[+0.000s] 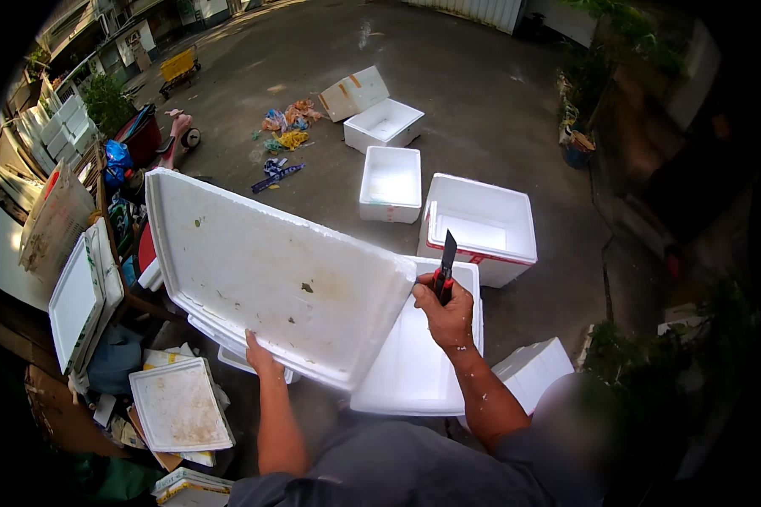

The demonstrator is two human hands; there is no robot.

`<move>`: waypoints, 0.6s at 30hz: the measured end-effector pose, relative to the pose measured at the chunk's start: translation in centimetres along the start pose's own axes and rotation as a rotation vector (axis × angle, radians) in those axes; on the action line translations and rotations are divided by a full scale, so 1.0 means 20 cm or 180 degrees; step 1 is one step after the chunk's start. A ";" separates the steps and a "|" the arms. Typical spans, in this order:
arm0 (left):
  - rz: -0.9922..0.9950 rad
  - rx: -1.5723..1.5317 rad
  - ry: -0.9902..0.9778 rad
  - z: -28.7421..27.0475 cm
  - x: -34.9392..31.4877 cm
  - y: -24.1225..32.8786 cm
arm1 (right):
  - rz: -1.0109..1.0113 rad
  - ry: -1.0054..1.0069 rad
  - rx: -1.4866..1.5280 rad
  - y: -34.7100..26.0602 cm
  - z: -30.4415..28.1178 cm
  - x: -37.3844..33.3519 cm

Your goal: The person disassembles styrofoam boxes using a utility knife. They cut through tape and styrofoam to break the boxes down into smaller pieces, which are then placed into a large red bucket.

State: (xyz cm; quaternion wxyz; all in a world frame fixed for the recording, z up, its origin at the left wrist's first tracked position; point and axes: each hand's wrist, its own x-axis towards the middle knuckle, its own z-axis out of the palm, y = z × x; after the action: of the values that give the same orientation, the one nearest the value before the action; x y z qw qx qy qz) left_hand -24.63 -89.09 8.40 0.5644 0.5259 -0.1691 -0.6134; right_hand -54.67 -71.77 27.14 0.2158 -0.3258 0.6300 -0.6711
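A large white foam lid [254, 262], its inner face specked with dirt and bits of leaf, tilts up in front of me. My left hand [265, 359] grips its near edge, most fingers hidden behind the foam. In my right hand [450, 319] is a utility knife [445, 275] with red and black handle, its dark blade pointing up and away. The fingertips of that hand are at the lid's right corner. Below the lid, partly covered by it, stands a white foam box [427, 359] with its inside facing up.
Beyond are more foam boxes: a large one [490, 211], a smaller one [391, 179] and a farther one [384, 123]. Crumpled plastic bags [292, 118] lie on the ground. Stacked foam lids [182, 404] and panels crowd the left. Plants [621, 346] grow at right.
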 end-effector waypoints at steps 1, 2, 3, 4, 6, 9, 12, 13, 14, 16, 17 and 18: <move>0.0067 -0.0138 -0.0005 0.02 -0.01 0.00 | 0.0017 0.0091 -0.0158 0.02 0.00 0.00; 0.0133 -0.0122 0.0001 0.04 -0.02 0.01 | 0.0037 0.0177 -0.0314 0.03 0.00 0.01; 0.0200 -0.0107 0.0013 0.05 -0.02 0.01 | 0.0068 0.0224 -0.0359 0.03 -0.01 0.01; 0.0269 -0.0080 0.0024 0.06 -0.03 0.02 | 0.0108 0.0277 -0.0396 0.02 -0.02 0.01; 0.0303 -0.0049 0.0097 0.08 -0.04 0.04 | 0.0120 0.0375 -0.0487 0.04 -0.04 0.01; 0.0382 -0.0162 0.0022 0.07 -0.03 0.05 | 0.0045 0.0479 -0.0611 0.10 -0.05 0.01; 0.0224 -0.0372 -0.0084 0.07 -0.04 0.05 | 0.1157 0.0389 0.0377 0.02 -0.01 0.02; 0.0163 -0.0388 -0.0130 0.06 -0.05 0.06 | 0.1288 0.0492 0.0461 0.01 0.01 0.03; 0.0104 -0.0405 -0.0171 0.06 -0.04 0.05 | 0.1296 0.0553 0.0488 0.04 0.01 0.02; -0.0101 -0.0645 -0.0243 0.03 -0.01 0.02 | 0.1311 0.0668 0.0554 0.16 0.00 0.05; -0.0256 -0.0872 -0.0281 0.01 0.01 0.00 | 0.1405 0.0727 0.0596 0.23 0.01 0.05; -0.0409 -0.1098 -0.0319 -0.01 0.03 -0.02 | 0.1525 0.0647 0.0420 0.28 0.01 0.03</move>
State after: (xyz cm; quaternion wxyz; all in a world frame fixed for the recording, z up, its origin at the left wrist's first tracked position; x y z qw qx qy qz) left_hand -24.53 -89.43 7.82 0.5968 0.3999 -0.0554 -0.6935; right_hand -55.61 -73.01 21.81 0.3249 -0.0835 0.6624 -0.6698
